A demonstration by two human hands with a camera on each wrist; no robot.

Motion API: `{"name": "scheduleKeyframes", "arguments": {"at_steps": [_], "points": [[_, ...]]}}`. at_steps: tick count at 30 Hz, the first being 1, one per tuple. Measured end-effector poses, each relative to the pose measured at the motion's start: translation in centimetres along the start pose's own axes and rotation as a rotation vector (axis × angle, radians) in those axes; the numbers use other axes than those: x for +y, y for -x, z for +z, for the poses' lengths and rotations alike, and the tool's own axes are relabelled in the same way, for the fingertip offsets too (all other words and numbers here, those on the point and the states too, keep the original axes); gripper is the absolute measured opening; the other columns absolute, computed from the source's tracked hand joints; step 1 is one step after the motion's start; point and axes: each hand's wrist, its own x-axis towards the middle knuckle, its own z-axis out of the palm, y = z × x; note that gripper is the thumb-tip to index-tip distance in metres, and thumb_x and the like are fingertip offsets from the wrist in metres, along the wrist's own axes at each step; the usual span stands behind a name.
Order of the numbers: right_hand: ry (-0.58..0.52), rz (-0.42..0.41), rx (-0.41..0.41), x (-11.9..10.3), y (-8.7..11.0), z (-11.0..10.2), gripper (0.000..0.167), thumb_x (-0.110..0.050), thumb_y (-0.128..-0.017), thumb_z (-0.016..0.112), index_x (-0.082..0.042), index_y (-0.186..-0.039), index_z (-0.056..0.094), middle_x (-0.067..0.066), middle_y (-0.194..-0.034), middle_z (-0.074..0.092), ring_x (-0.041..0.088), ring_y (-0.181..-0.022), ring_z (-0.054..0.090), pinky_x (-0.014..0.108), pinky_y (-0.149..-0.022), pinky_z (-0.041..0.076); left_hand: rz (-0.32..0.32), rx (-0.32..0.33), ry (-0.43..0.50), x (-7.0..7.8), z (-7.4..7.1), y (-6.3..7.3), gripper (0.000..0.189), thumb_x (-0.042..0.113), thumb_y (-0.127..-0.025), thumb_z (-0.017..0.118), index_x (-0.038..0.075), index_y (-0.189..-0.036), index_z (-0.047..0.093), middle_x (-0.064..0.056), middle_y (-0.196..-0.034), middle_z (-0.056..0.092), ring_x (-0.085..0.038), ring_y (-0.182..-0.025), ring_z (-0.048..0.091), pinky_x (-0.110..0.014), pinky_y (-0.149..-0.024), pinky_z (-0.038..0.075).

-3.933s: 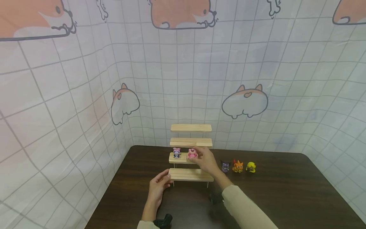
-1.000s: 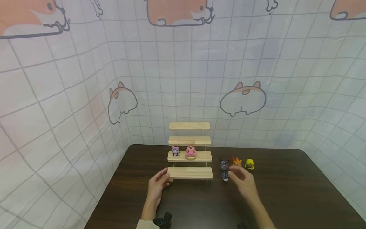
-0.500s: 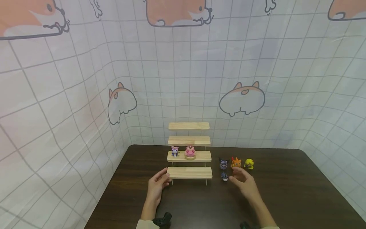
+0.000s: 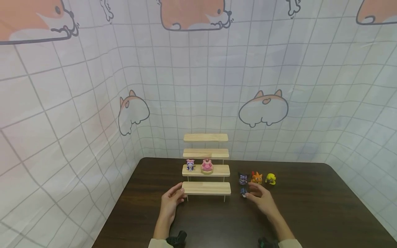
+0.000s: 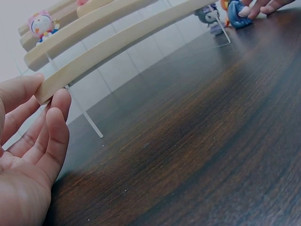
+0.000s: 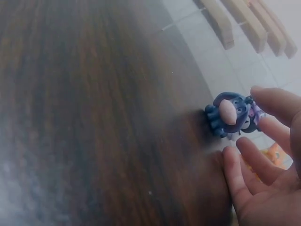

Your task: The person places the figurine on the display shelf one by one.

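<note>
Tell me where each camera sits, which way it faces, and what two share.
Head: worn on the head, facing forward and down at wooden shelf and table; left grip, right grip and sleeves show.
Left wrist: on that wrist, facing across table to wooden shelf; left grip near, right grip at top right.
Right wrist: on that wrist, facing the blue figure; only right grip shows.
Both wrist views share blue figure and wooden shelf.

Dark, streaky brown is being shown by the table (image 4: pixel 204 220), pale blond grain by the tiered shelf (image 4: pixel 206 188). Blue and pale pink are being combined on the large-muzzled figurine (image 6: pixel 235 108). Pink is being displayed by the bear-like figurine (image 4: pixel 206 166), orange by the spiky-headed figurine (image 4: pixel 257 177). The white backdrop (image 4: pixel 201 74) is being crossed by a grey grid.
</note>
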Motion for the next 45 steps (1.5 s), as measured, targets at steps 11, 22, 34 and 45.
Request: {"name": "scheduleKeyframes", "arguments": {"at_steps": [11,22,34,45], "points": [[0.028,0.032,-0.035,0.1,-0.7,0.5,0.055,-0.022,-0.092,0.078,-0.007,-0.142,0.058,0.025,-0.139,0.06,0.042,-0.126,0.06,0.048,-0.095,0.057,-0.037,0.018,-0.001,0.3,0.0,0.0,0.048,0.016,-0.097,0.072,-0.003,-0.139,0.059,0.002,-0.096,0.075,-0.009,-0.08,0.071,-0.022,-0.07,0.057],[0.061,0.038,-0.077,0.1,-1.0,0.7,0.054,-0.021,-0.093,0.077,-0.01,-0.142,0.058,0.022,-0.141,0.06,0.04,-0.126,0.059,0.045,-0.091,0.058,-0.043,0.004,0.003,0.3,-0.2,0.0,0.05,0.017,-0.098,0.071,-0.002,-0.142,0.058,0.003,-0.095,0.074,-0.009,-0.081,0.071,-0.022,-0.072,0.057],[0.137,0.032,-0.034,-0.3,-1.1,1.1,0.047,-0.014,-0.091,0.078,-0.009,-0.135,0.064,0.02,-0.135,0.065,0.037,-0.119,0.063,0.045,-0.088,0.058,-0.044,0.024,-0.012,0.1,0.0,-0.2,0.047,0.018,-0.096,0.073,-0.001,-0.137,0.062,0.002,-0.096,0.075,-0.01,-0.081,0.072,-0.022,-0.071,0.057],[0.147,0.023,-0.01,-0.1,-1.1,1.2,0.044,-0.016,-0.089,0.08,-0.009,-0.131,0.068,0.02,-0.133,0.066,0.035,-0.116,0.065,0.044,-0.087,0.057,-0.047,0.028,-0.031,0.1,0.0,-0.1,0.047,0.02,-0.096,0.073,-0.001,-0.137,0.062,0.001,-0.097,0.075,-0.011,-0.082,0.071,-0.022,-0.072,0.057]]}}
